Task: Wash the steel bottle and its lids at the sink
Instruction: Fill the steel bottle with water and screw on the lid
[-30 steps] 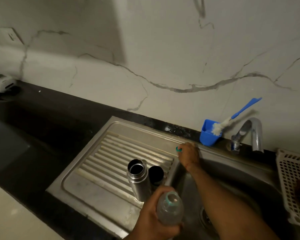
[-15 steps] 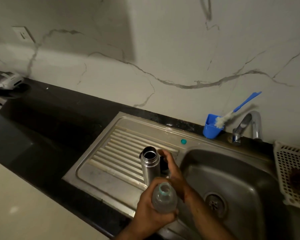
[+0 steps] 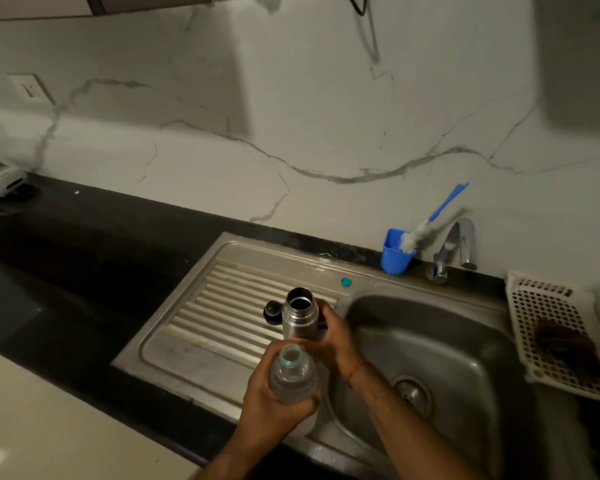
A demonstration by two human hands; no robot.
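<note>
The steel bottle [image 3: 300,315] stands open just left of the basin [image 3: 465,341], right grip [image 3: 333,337] curled round it, likely steadying it. Left grip [image 3: 274,400] clasps a clear bottle [image 3: 293,375], also left of the basin, mouth up, probably ready to pour.

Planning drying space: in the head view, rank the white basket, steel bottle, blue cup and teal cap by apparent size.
white basket
steel bottle
blue cup (farther back, so bottle-cup order is unsure)
teal cap
</note>
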